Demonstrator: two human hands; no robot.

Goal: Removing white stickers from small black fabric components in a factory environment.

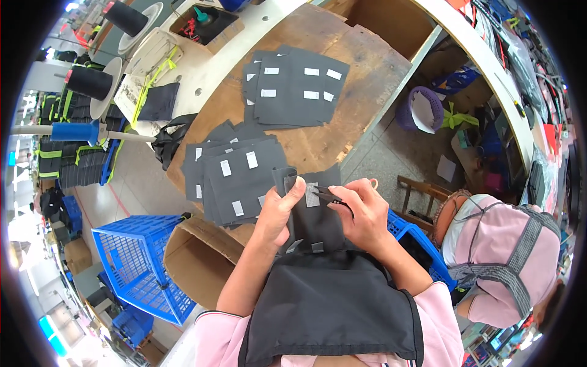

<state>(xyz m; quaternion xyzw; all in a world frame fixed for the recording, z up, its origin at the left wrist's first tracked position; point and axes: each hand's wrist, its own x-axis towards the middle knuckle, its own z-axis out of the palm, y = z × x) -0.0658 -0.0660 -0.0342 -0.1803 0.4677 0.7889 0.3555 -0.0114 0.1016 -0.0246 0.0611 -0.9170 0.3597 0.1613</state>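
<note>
My left hand (280,211) pinches the folded left edge of a dark grey fabric panel (318,226), thumb on top. The panel hangs over the front of the wooden table (373,67), just above the black apron (336,300) on my lap. Small black thread snips (330,199) are held in my right hand (365,211), with their tips at a light rectangular patch (312,194) on the panel. Left of my hands lies a pile of similar grey panels (227,199) with white patches. A second such pile (290,107) rests farther back on the table.
A cardboard box (183,251) and a blue lattice crate (128,244) stand at my left. Another blue crate (440,263) is at my right, beside a person in pink (489,244). Black thread cones (85,82) sit at the far left; a white bench edge (489,79) curves along the right.
</note>
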